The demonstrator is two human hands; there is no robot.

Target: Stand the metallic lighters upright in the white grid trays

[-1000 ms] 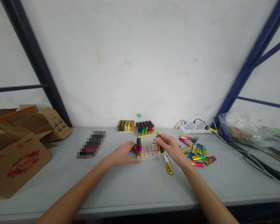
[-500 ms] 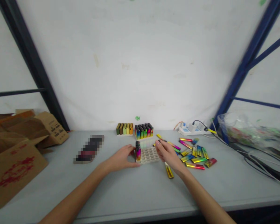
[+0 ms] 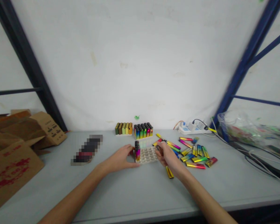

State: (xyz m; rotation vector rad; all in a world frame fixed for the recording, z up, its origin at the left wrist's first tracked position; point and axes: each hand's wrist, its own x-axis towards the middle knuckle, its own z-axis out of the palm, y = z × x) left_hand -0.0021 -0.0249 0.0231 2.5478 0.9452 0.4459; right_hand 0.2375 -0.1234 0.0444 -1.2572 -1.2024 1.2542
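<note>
A white tray with round holes (image 3: 148,155) lies on the grey table, a short row of upright lighters (image 3: 137,151) at its left end. My left hand (image 3: 122,158) is beside that end, fingers and thumb apart around the tray's corner, the fingertips partly hidden by the lighters. At the tray's right end, my right hand (image 3: 166,154) has its fingers curled round a small dark-topped thing, mostly hidden in the grip. Shiny multicoloured lighters (image 3: 193,154) lie loose to its right, and a gold one (image 3: 169,172) lies just below it.
Two filled lighter racks, one yellow-green (image 3: 123,129) and one multicoloured (image 3: 143,131), stand near the wall. Cardboard boxes (image 3: 16,168) are at the left, near a pixelated dark object (image 3: 87,150). A power strip (image 3: 193,128), cables and plastic bags (image 3: 254,132) are at the right.
My right hand has turned slightly and its fingers have dipped at the tray's right end. My left hand stays beside the lighter row. The whole view has shifted a little.
</note>
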